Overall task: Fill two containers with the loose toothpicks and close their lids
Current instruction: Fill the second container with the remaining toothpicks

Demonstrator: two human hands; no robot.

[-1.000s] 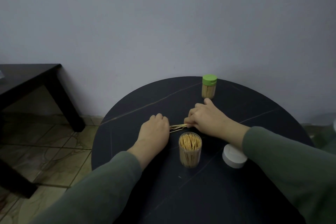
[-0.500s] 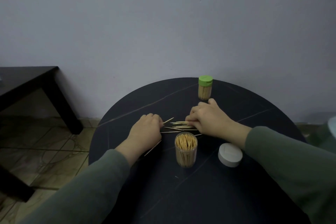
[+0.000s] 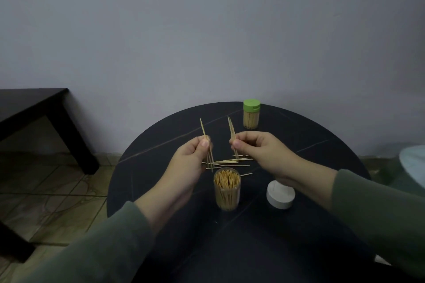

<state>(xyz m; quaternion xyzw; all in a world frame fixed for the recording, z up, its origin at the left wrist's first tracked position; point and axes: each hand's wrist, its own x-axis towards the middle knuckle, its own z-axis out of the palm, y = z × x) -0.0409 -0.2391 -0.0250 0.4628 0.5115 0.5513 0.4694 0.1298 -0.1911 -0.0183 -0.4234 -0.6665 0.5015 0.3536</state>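
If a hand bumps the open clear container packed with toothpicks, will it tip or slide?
The open container stands taller than it is wide on a smooth dark table, so a knock near its rim would probably tip it. It has no lid, so the toothpicks would likely spill. A low push may slide it. The white lid lies beside it.

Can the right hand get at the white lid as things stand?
Probably yes, once freed: the white lid lies uncovered on the table just below that wrist, but the right hand is pinching toothpicks.
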